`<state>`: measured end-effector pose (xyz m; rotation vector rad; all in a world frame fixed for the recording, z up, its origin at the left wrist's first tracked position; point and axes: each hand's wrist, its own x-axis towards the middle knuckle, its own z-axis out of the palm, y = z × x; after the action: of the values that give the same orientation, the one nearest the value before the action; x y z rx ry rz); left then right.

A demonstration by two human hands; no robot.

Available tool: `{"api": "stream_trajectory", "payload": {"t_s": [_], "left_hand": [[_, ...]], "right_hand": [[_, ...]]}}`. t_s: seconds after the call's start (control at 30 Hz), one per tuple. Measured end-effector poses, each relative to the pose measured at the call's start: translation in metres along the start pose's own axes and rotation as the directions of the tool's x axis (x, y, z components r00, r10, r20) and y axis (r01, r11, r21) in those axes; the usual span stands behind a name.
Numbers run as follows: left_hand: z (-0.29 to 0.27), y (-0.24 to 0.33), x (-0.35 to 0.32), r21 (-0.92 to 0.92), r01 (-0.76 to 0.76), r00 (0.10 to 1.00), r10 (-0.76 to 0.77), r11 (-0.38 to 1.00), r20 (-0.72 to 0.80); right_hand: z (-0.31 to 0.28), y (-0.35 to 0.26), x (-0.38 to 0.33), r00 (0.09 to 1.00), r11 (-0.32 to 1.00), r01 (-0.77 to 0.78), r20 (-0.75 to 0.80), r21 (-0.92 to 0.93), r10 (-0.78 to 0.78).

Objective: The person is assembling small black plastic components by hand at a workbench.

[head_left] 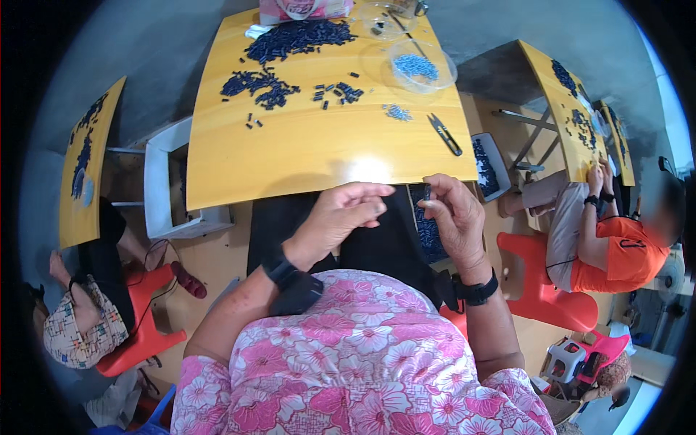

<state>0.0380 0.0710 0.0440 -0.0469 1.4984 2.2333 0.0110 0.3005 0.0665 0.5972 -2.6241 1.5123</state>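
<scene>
My left hand is in front of the table's near edge, thumb and fingers closed together. Whatever may be between its fingertips is too small to make out. Just to its right, my right hand pinches a small dark cylindrical piece between thumb and forefinger. The two hands are apart. Beyond them on the yellow table lie a large heap of small dark cylinders, a smaller heap and a loose group. Small light-blue pieces lie scattered near black-handled thread snips.
A clear round tub holds more blue pieces; another clear tub stands behind it. A pink-and-white bag sits at the far edge. Below right is a white bin of dark pieces. People sit at side tables, one in an orange shirt.
</scene>
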Motion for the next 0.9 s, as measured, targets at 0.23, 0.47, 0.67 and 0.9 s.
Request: {"api": "stream_trajectory", "payload": {"t_s": [0.23, 0.47, 0.67, 0.9], "left_hand": [[0.01, -0.008, 0.002, -0.006, -0.215, 0.977, 0.215, 0.977, 0.01], [0.009, -0.009, -0.004, 0.395, -0.277, 0.948, 0.316, 0.876, -0.036], [0.011, -0.008, -0.004, 0.527, -0.416, 0.863, 0.504, 0.741, -0.028], [0.007, -0.004, -0.003, 0.573, -0.357, 0.889, 0.456, 0.738, -0.033]], "right_hand": [[0.03, -0.011, -0.001, 0.988, 0.995, 0.087, 0.122, 0.045, -0.092], [0.042, -0.014, -0.001, 0.982, 0.989, 0.131, 0.126, 0.069, -0.139], [0.043, -0.015, 0.001, 0.979, 0.989, 0.139, 0.145, 0.054, -0.146], [0.046, -0.011, 0.005, 0.978, 0.992, 0.115, 0.168, 0.041, -0.121]]}}
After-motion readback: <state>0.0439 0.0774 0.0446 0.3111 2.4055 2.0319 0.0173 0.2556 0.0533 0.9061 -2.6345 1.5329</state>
